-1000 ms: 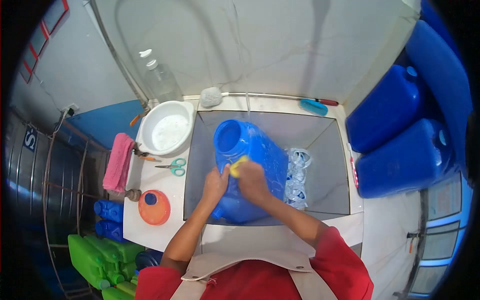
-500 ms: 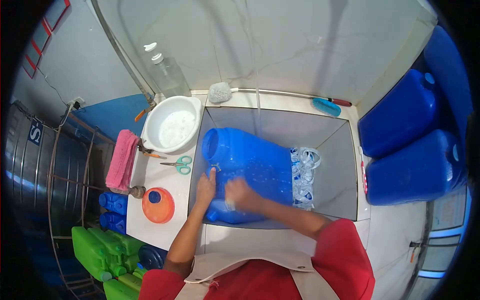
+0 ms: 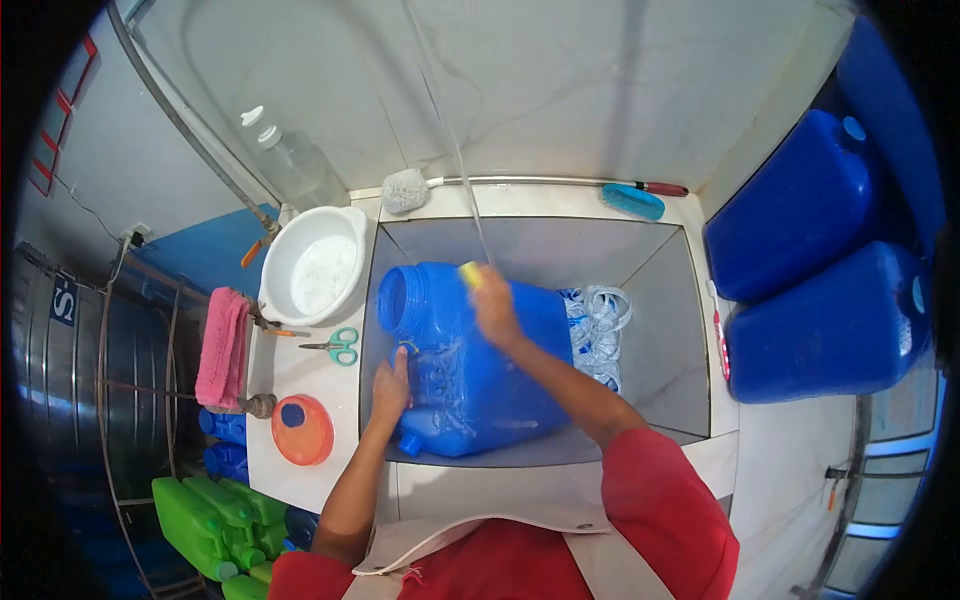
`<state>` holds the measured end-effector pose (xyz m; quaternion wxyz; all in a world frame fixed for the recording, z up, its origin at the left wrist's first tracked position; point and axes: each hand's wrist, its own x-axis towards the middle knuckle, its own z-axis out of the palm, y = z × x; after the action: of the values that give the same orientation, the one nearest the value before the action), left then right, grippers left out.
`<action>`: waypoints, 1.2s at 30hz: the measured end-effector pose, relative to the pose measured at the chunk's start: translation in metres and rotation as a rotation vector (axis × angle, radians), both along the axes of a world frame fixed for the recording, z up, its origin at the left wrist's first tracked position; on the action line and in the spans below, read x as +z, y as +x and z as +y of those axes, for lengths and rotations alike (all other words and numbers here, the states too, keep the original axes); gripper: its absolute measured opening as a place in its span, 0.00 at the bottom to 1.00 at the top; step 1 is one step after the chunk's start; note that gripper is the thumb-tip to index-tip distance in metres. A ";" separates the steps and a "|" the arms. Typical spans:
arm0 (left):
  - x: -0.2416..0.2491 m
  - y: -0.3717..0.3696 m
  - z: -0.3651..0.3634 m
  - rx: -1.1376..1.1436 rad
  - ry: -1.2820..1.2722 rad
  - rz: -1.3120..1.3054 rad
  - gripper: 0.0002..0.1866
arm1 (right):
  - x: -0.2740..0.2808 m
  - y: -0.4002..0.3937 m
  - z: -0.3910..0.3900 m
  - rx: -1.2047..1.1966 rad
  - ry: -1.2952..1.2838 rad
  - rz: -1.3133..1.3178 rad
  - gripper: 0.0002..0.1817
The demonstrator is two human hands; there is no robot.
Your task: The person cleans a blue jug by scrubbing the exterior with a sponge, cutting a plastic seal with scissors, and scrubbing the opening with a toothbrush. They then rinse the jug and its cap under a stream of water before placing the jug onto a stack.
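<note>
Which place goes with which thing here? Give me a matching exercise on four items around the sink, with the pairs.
Things:
1. yellow sponge
2. scissors
3. pink cloth
4. white basin

Places:
A. draped over the counter's left edge
B. on the counter, at the sink's far left corner
C. in the right hand, on the blue jug
D. flat on the counter, between the basin and the orange lid

Pairs: 1-C, 2-D, 3-A, 4-B. The left hand steadies the jug, which lies on its side in the sink.

Single head camera, steep downward view, close over sink (image 3: 640, 250)
</note>
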<state>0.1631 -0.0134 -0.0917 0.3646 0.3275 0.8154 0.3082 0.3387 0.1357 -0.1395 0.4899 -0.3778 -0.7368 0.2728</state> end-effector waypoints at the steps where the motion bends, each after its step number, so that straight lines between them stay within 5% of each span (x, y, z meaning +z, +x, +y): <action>1: 0.000 -0.002 0.001 0.010 -0.024 0.008 0.36 | -0.027 0.018 0.016 -0.160 -0.006 0.048 0.14; 3: 0.011 0.004 -0.003 0.004 -0.018 0.040 0.35 | -0.053 0.081 -0.007 -0.185 -0.348 -0.242 0.16; 5: 0.020 0.007 0.003 0.004 -0.006 0.065 0.35 | -0.090 0.091 -0.075 -0.336 -0.069 -0.551 0.17; 8: 0.016 0.008 -0.003 0.000 -0.018 0.095 0.35 | 0.004 0.059 -0.150 0.110 0.069 -0.333 0.20; 11: 0.013 0.007 0.000 0.017 -0.012 0.057 0.34 | 0.041 0.013 -0.105 0.331 0.294 -0.379 0.22; 13: 0.018 0.007 -0.001 0.009 0.004 0.080 0.34 | 0.029 -0.004 -0.036 0.062 0.163 -0.625 0.20; 15: 0.015 0.005 -0.003 0.011 -0.001 0.065 0.34 | -0.017 0.023 0.011 -0.236 -0.155 -0.007 0.12; 16: 0.014 0.006 -0.001 0.015 0.001 0.044 0.33 | -0.066 0.061 0.028 -0.259 0.013 -0.327 0.11; 18: 0.013 0.005 0.000 0.009 -0.009 0.044 0.33 | -0.121 0.123 -0.001 -0.302 -0.490 -0.012 0.10; 19: 0.012 0.004 0.001 0.008 -0.022 0.046 0.33 | -0.174 0.149 -0.023 -0.316 -0.465 -0.416 0.12; 21: 0.011 0.003 0.003 0.012 -0.036 0.065 0.33 | -0.187 0.128 -0.106 -0.658 -0.433 -0.597 0.20; 22: 0.009 0.003 0.001 0.015 -0.053 0.084 0.33 | -0.148 0.120 -0.130 -0.322 -0.653 -0.671 0.30; 23: 0.010 0.006 -0.001 0.003 -0.070 0.080 0.33 | -0.082 0.092 -0.152 -0.184 -0.633 -0.707 0.31; 25: 0.015 0.008 0.001 0.034 -0.028 0.052 0.32 | -0.008 0.046 -0.158 -0.011 -0.290 -0.343 0.31; 27: 0.015 0.008 0.002 0.034 -0.007 0.020 0.32 | 0.026 0.015 -0.109 0.090 0.382 -0.407 0.27; 29: 0.016 0.008 0.000 0.037 0.000 0.003 0.31 | 0.007 -0.006 -0.037 -0.194 0.248 -0.503 0.20; 31: 0.017 0.008 -0.001 0.030 0.012 -0.008 0.30 | -0.018 0.030 0.010 -0.097 -0.560 0.148 0.15; 33: 0.019 0.009 -0.001 0.017 0.026 -0.026 0.30 | -0.099 0.087 0.022 -0.411 -0.268 -0.138 0.13; 34: 0.021 0.011 0.000 0.023 0.019 0.007 0.30 | -0.167 0.117 -0.001 -0.463 -0.482 -0.050 0.13; 35: 0.022 0.011 0.001 0.030 0.008 0.039 0.29 | -0.142 0.133 -0.047 -0.480 -0.490 -0.346 0.19; 36: 0.020 0.008 0.003 0.030 0.007 0.036 0.29 | -0.192 0.129 -0.100 -0.522 -0.344 -0.737 0.24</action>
<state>0.1713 -0.0106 -0.0720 0.3441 0.3217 0.8256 0.3107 0.4674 0.0357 -0.3311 0.1789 -0.6971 -0.6861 0.1064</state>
